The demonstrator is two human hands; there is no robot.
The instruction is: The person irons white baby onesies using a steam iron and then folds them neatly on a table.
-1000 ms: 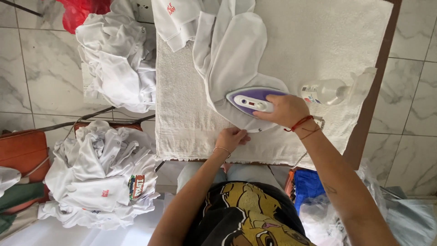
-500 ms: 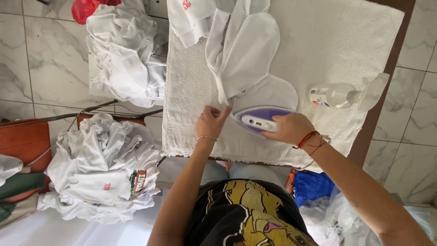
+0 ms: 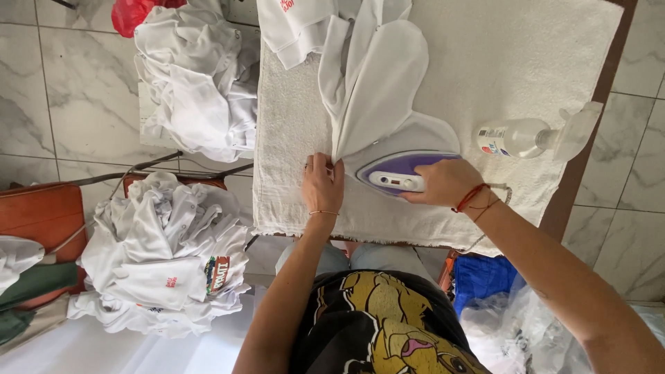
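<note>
A white towel (image 3: 485, 76) covered the desk; on it lay a thin, limp white garment (image 3: 377, 97), best pinned at its near edge. The left hand (image 3: 322, 185) pressed there, fingers flat; the right hand (image 3: 443, 183) gripped the heavier purple iron (image 3: 398, 173)

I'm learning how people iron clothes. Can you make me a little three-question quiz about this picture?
1. True or false: the right hand grips the purple iron.
2. The left hand presses on: A) the spray bottle B) the white garment C) the red bag.
3. What covers the table under the garment?

Key: 1 true. 2 B. 3 A white towel.
</note>
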